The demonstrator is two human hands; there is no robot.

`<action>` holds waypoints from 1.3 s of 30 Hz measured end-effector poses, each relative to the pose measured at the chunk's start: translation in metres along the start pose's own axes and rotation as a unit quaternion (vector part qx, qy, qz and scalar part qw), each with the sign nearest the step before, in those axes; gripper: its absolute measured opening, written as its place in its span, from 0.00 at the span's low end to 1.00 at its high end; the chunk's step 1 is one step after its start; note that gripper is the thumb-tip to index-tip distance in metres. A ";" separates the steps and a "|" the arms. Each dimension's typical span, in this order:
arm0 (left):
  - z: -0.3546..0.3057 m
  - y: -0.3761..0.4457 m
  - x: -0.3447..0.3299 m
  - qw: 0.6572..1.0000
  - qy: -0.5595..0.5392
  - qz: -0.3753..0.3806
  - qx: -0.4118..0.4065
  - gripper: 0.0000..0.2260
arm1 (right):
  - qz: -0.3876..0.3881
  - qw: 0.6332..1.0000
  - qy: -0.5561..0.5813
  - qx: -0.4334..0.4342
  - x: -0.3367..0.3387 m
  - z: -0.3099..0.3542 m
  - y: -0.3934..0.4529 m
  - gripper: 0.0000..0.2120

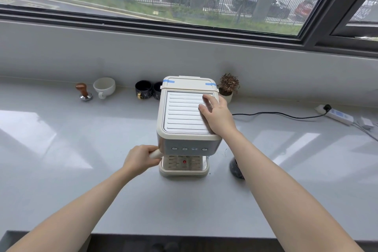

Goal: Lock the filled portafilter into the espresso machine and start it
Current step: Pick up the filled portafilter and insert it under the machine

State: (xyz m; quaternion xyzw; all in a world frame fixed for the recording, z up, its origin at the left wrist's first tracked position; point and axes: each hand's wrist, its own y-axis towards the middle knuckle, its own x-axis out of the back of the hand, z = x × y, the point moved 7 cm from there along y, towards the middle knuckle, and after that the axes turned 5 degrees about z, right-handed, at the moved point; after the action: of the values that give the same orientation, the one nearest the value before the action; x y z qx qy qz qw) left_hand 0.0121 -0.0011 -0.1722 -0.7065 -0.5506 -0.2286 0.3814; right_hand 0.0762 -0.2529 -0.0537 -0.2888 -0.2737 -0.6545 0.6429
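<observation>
A cream and steel espresso machine (pixel 184 120) stands mid-counter, its ribbed metal top facing me. My left hand (pixel 141 160) is closed around the cream portafilter handle (pixel 155 154), which sticks out leftward from under the machine's front; the portafilter's basket is hidden under the machine body. My right hand (pixel 216 115) lies flat on the right side of the machine's top, fingers spread. A row of round buttons (pixel 189 149) runs across the front panel, one lit blue. Below, the drip tray (pixel 184 168) shows a red dot.
A wooden-handled tamper (pixel 84 92) and a white cup (pixel 104 87) stand at the back left, two dark cups (pixel 144 89) beside the machine, a small potted plant (pixel 228 88) behind it. A dark container (pixel 236 168) sits by my right forearm. A cable runs to a power strip (pixel 337 114).
</observation>
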 end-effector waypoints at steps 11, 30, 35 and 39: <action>-0.016 -0.040 -0.046 0.992 -0.088 -0.037 0.080 0.06 | -0.003 1.000 -0.004 -0.002 0.001 0.001 0.000 0.21; -0.039 -0.069 -0.124 0.779 -0.562 0.134 0.242 0.13 | 0.005 0.999 0.051 -0.006 0.002 0.006 -0.006 0.25; -0.053 -0.072 -0.140 0.760 -0.586 0.073 0.271 0.13 | 0.011 0.998 0.064 -0.015 -0.003 -0.001 0.001 0.28; -0.048 -0.070 -0.141 0.763 -0.581 0.077 0.273 0.14 | 0.013 0.998 0.063 -0.020 -0.005 -0.004 0.002 0.30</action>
State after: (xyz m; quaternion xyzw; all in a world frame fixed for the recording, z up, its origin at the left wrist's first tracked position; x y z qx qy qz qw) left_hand -0.0907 -0.1169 -0.2279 -0.6095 -0.6500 0.4160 0.1815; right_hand 0.0781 -0.2522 -0.0598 -0.2632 -0.2160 -0.6684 0.6613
